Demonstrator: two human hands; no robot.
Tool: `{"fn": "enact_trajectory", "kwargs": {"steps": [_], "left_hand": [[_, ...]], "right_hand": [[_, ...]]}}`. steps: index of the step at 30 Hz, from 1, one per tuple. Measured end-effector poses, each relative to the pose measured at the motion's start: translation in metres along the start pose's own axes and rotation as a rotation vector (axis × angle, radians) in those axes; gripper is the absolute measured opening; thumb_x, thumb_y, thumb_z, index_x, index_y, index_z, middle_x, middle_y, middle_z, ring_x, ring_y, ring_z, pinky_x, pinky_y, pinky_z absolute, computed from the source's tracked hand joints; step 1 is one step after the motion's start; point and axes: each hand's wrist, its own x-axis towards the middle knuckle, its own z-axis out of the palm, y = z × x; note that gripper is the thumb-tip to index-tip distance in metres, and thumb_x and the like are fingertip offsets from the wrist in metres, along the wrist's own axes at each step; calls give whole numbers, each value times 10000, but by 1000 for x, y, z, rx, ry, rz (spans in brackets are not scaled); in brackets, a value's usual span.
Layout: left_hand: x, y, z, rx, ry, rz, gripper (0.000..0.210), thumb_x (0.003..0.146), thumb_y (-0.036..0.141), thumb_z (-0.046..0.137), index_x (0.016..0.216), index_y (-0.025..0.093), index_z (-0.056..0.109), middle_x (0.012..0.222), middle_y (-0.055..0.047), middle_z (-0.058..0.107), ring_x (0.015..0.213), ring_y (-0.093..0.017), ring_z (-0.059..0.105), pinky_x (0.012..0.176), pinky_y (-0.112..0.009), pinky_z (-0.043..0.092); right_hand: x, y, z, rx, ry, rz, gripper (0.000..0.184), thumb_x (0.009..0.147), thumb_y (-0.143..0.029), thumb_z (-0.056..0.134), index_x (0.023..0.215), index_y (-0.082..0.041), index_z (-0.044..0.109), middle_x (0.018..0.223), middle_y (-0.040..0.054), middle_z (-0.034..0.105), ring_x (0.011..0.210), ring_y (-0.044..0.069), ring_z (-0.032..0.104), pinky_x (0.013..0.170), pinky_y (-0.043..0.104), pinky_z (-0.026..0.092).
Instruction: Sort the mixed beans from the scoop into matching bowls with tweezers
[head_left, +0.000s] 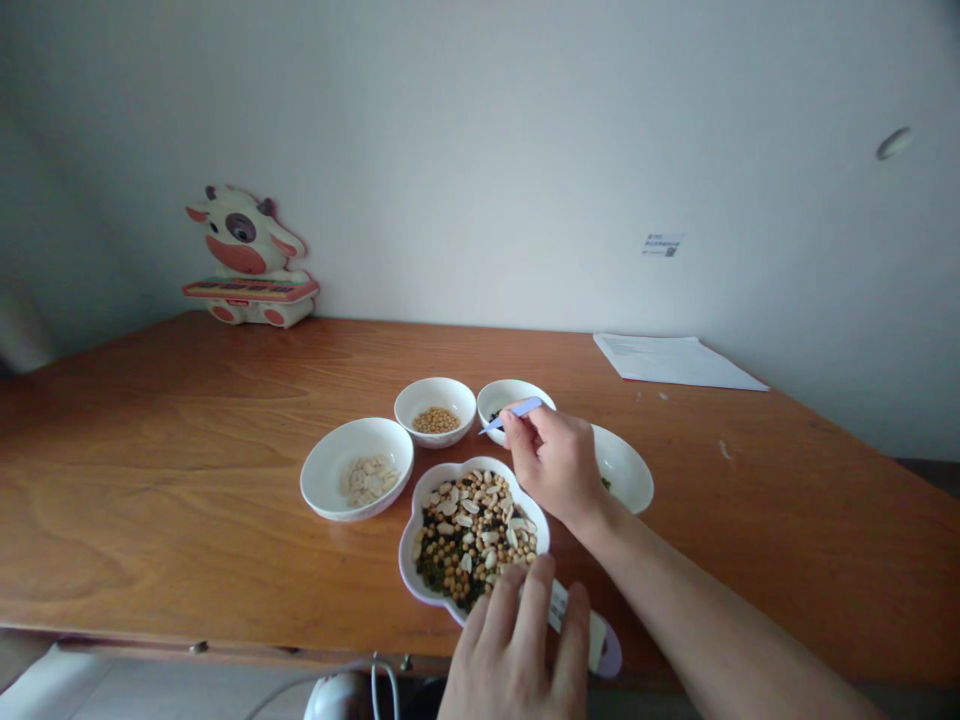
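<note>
My right hand (559, 460) pinches pale purple tweezers (517, 412), their tips pointing left beside the back right bowl (536, 388) of small dark beans. In front stands a flower-shaped bowl (409, 575) with a purple rim, full of mixed peanuts (465, 520), yellow soybeans (454, 580), and dark and green beans. My left hand (517, 645) has its bent fingers over this bowl's near right edge, by the handle (611, 655); its thumb is hidden. A white bowl (319, 480) at left contains pale flat seeds or nut halves (369, 480). Another bowl (442, 385) contains soybeans (436, 420).
A white bowl (634, 475) with a few green beans is partly behind my right wrist. White papers (675, 360) lie at the back right. A cow-shaped toy keyboard (251, 265) stands back left on the wooden table (187, 480). A cable (386, 680) hangs below the front edge.
</note>
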Motion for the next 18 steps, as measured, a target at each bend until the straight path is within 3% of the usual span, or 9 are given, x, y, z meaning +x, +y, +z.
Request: {"fn": "enact_trajectory", "kwargs": {"steps": [4, 11, 15, 18], "left_hand": [[1, -1, 0, 3, 10, 8, 268, 941, 260, 425, 1063, 255, 663, 1062, -29, 719, 870, -221, 699, 623, -295, 567], [2, -1, 0, 4, 31, -5, 268, 944, 243, 413, 1061, 251, 654, 1056, -34, 720, 869, -222, 705, 618, -291, 569], [1, -1, 0, 1, 18, 6, 264, 946, 260, 419, 1069, 247, 652, 1066, -37, 716, 878, -224, 700, 627, -292, 572], [1, -1, 0, 3, 2, 6, 247, 926, 248, 460, 1077, 243, 655, 1081, -41, 709, 901, -223, 692, 649, -289, 572]], "right_hand": [[6, 9, -3, -209, 48, 72, 267, 947, -240, 487, 710, -171, 589, 592, 58, 668, 515, 153, 598, 506, 247, 368], [6, 12, 1, -396, -23, 139, 263, 918, -215, 517, 678, -157, 609, 584, 80, 674, 471, 173, 580, 479, 278, 300], [6, 9, -1, -337, -5, 119, 263, 929, -224, 513, 700, -156, 622, 602, 76, 682, 494, 169, 597, 487, 267, 331], [3, 2, -3, -117, 10, -30, 234, 948, -214, 498, 769, -157, 639, 632, 51, 693, 528, 145, 614, 523, 244, 400]]}}
